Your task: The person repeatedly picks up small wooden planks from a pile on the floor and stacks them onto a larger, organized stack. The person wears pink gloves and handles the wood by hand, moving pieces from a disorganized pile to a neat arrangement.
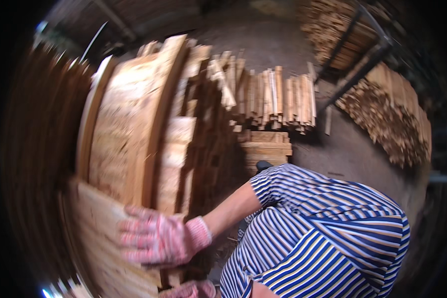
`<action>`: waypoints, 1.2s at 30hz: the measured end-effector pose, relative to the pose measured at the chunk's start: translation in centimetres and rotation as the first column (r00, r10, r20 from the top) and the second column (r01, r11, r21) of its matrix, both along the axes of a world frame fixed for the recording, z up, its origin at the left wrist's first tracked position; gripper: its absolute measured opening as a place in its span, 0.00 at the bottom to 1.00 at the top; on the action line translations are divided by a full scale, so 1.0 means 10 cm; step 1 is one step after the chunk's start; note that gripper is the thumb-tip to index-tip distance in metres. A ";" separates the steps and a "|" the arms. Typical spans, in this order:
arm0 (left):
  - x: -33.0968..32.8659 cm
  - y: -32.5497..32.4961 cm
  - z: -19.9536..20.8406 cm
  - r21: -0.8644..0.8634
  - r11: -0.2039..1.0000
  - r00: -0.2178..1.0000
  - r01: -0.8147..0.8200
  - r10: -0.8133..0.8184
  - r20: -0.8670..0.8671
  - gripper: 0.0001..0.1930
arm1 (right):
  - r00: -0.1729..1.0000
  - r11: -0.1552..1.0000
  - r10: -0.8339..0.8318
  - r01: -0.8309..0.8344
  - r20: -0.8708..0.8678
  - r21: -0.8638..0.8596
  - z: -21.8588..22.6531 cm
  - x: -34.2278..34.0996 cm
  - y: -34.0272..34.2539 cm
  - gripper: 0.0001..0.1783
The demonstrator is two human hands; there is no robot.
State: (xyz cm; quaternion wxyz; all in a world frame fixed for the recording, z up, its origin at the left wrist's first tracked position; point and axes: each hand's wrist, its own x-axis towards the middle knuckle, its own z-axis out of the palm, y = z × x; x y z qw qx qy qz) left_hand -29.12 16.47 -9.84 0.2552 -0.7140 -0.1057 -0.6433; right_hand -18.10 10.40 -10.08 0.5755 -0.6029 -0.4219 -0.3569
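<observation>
My right hand [159, 241], in a pink and white knitted glove, lies flat on a wide wooden board [97, 221] at the lower left. Its fingers are stretched out and a little apart, slightly blurred. Below it, at the bottom edge, only a part of my gloved left hand [196, 289] shows; its fingers are hidden. Just beyond the right hand stands a stack of planks [126, 119], with a wide rough face between two raised edge pieces. Shorter planks [176, 159] are piled unevenly against its right side.
Bundled wooden slats [273, 99] stand in a row beyond, above a low stack of boards [265, 144]. A dark metal frame [352, 74] and heaped wood sticks [387, 114] are at the right. Blurred stacked wood [39, 149] fills the far left.
</observation>
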 end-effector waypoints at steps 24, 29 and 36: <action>2.21 -3.13 -1.83 -0.955 0.035 0.011 -0.294 -0.999 -0.040 0.22 | 0.096 0.813 -0.578 0.160 -0.811 -0.560 -2.43 1.21 -4.25 0.25; 2.38 -3.19 -2.88 -0.719 -0.044 0.028 -0.693 -0.999 0.034 0.24 | -0.341 0.780 -0.577 0.038 -0.742 -0.624 -3.22 0.94 -4.85 0.34; 3.14 -3.54 -3.44 -0.722 0.196 -0.196 -0.664 -0.977 -0.085 0.27 | -0.543 0.774 -0.441 0.173 -0.715 -0.609 -3.84 1.05 -5.37 0.36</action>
